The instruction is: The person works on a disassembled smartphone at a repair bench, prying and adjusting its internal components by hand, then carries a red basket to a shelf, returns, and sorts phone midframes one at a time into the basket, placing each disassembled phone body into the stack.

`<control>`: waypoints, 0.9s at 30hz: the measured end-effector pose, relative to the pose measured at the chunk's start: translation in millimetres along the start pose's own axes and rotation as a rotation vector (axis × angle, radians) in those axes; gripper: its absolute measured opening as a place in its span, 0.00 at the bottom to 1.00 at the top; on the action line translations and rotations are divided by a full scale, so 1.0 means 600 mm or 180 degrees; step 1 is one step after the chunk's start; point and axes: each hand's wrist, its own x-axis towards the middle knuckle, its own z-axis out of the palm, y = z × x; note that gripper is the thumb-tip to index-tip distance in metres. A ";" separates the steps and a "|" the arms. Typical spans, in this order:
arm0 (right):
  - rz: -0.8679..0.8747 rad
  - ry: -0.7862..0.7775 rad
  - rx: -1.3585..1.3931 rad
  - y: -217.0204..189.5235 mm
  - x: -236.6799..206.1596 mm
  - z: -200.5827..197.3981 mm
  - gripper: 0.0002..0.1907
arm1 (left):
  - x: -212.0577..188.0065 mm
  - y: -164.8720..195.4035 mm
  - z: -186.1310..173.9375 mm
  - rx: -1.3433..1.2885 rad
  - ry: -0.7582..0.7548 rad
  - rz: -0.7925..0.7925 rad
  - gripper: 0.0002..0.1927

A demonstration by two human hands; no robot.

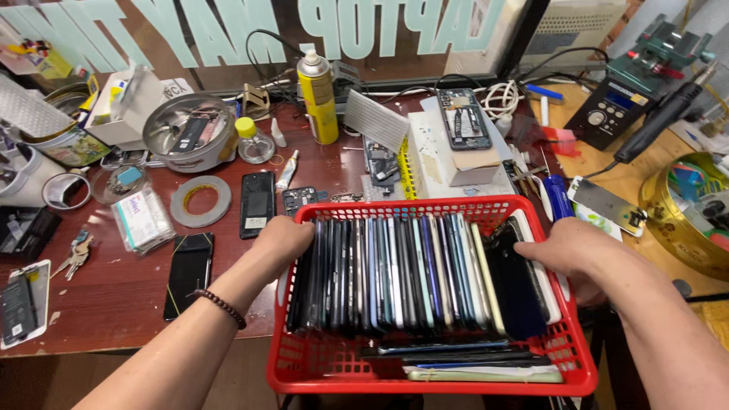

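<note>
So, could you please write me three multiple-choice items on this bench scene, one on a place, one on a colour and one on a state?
1. Where does the spray can stand?
A. inside the basket
B. on the table behind the basket
C. on the floor

2. What colour is the basket?
A. red
B. blue
C. green

3. How do most of the phones in the basket sit?
A. stacked flat in one pile
B. packed on edge in a row
C. scattered singly

Answers:
1 B, the can is upright on the table, beyond the basket's far rim.
2 A, its mesh walls and rim are red.
3 B, they stand side by side on edge between the left hand and right hand, with only a few lying flat at the near end.
</note>
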 end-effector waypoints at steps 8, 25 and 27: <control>-0.0397 -0.0065 0.0400 -0.274 -0.105 -0.010 0.32 | 0.008 -0.166 -0.182 -0.0562 0.0941 -0.0143 0.25; -0.1638 -0.2134 0.1150 -0.933 -0.308 0.093 0.23 | -0.145 -0.614 -0.544 -0.1182 0.2886 -0.1737 0.19; -0.2083 -0.1938 0.0873 -1.003 -0.331 0.108 0.24 | -0.167 -0.658 -0.562 -0.1309 0.3005 -0.2064 0.18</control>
